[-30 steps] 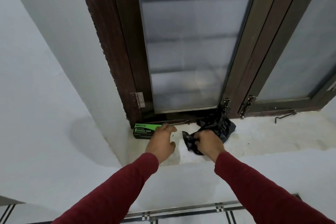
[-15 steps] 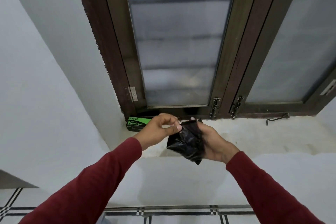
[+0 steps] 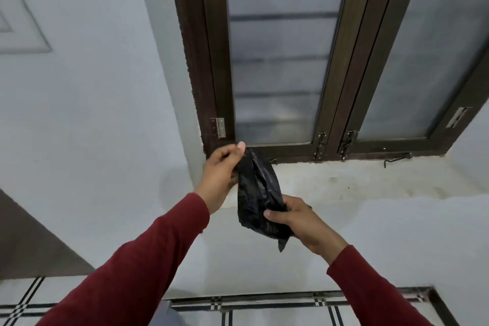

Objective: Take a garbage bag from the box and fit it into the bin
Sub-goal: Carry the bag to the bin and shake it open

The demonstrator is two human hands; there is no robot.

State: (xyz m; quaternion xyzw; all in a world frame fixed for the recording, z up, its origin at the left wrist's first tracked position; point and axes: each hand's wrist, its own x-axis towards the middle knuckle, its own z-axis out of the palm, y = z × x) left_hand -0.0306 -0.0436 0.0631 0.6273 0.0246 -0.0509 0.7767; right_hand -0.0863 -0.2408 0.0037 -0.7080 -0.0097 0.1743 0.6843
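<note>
Both hands are on the garbage bag (image 3: 258,193) here, which is black, crumpled and still mostly bunched up. It's held up in the air in front of the window sill (image 3: 344,180), not resting on anything. The left hand (image 3: 222,172) pinches the top end of it between thumb and curled fingers, up near the bottom left corner of the window frame (image 3: 201,61). The right hand (image 3: 299,222) grips the lower part, fingers wrapped round it with the thumb on the front, and a small pointed tail of plastic hangs out below that hand. So the bag is stretched on a slant between the two hands, top end left and higher, bottom end right and lower.

Both arms are in dark red sleeves (image 3: 148,259). Behind them is frosted glass (image 3: 277,61) in dark brown frames, with a metal hinge (image 3: 221,127) on the left and a couple of latches (image 3: 320,145) along the bottom rail. A loose metal hook (image 3: 397,161) lies on the sill toward its right end. Can't see the box or the bin from this angle (the left hand covers that corner of the sill). Tiled floor (image 3: 264,315) with dark lines at the bottom.
</note>
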